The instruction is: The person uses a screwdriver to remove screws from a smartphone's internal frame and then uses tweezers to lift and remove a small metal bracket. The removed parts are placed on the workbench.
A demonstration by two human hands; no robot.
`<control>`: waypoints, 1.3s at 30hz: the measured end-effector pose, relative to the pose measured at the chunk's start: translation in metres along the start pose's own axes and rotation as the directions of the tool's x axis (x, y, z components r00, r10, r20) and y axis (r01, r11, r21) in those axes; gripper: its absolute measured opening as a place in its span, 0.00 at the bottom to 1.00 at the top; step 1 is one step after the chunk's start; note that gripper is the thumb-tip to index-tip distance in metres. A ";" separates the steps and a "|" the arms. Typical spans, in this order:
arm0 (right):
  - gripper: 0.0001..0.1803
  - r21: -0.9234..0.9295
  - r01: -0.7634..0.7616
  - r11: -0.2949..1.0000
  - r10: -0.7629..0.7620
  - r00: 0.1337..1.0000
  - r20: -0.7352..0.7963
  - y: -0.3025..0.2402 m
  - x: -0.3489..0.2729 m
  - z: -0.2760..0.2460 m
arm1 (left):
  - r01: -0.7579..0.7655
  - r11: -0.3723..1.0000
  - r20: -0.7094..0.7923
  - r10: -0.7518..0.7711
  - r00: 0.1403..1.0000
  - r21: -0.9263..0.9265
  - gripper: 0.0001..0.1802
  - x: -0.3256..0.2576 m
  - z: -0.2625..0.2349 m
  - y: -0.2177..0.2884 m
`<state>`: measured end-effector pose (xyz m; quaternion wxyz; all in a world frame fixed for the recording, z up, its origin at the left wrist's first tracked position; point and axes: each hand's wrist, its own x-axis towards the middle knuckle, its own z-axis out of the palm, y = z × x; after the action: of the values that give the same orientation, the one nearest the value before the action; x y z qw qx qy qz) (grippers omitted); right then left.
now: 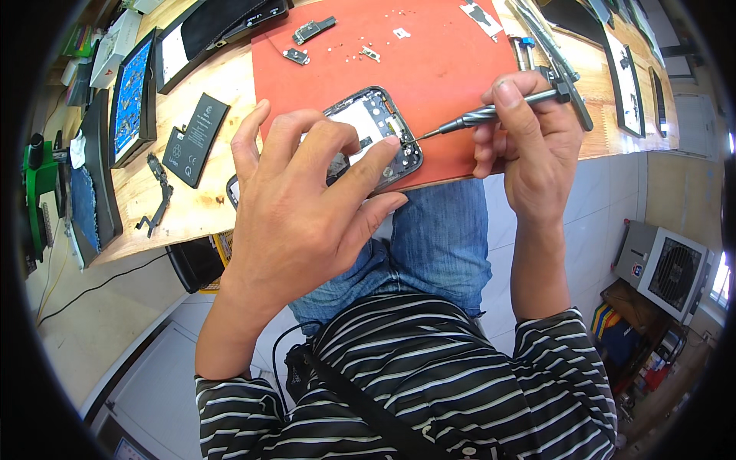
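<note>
While the left hand [307, 192] lies spread over the opened phone [373, 130], fingers loosely splayed and pressing it onto the red mat [437, 54], the right hand [529, 138] is closed around a slim screwdriver [491, 113], its tip touching the phone's edge just beside the left forefinger. Beyond the hands, small screws and metal brackets [313, 31] dot the mat. Out past the left hand, a black battery [195, 139] lies on the wooden worktop [192, 207], with a flex cable [159, 192] near it
</note>
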<state>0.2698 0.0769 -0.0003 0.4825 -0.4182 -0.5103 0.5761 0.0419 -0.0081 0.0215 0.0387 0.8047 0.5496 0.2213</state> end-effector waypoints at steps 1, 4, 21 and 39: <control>0.12 0.007 0.007 1.000 -0.007 1.000 0.003 0.000 0.000 0.000 | -0.002 1.000 0.002 0.002 1.000 -0.003 0.25 0.000 0.000 0.001; 0.13 0.006 0.011 1.000 -0.011 1.000 -0.015 0.001 0.000 -0.001 | -0.010 1.000 0.017 0.011 1.000 -0.014 0.24 0.000 0.001 0.003; 0.10 -0.370 0.024 0.929 0.032 0.989 0.145 -0.020 -0.006 0.005 | 0.007 0.999 0.026 -0.008 1.000 0.035 0.23 0.004 0.006 0.005; 0.06 -0.659 0.134 0.740 0.096 0.949 0.301 -0.021 0.003 0.018 | 0.019 1.000 0.017 -0.019 1.000 0.001 0.23 -0.002 0.008 0.002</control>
<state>0.2541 0.0772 0.0232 0.2174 -0.4608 -0.7580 0.4073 0.0456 -0.0095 0.0141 0.0452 0.8012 0.5570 0.2139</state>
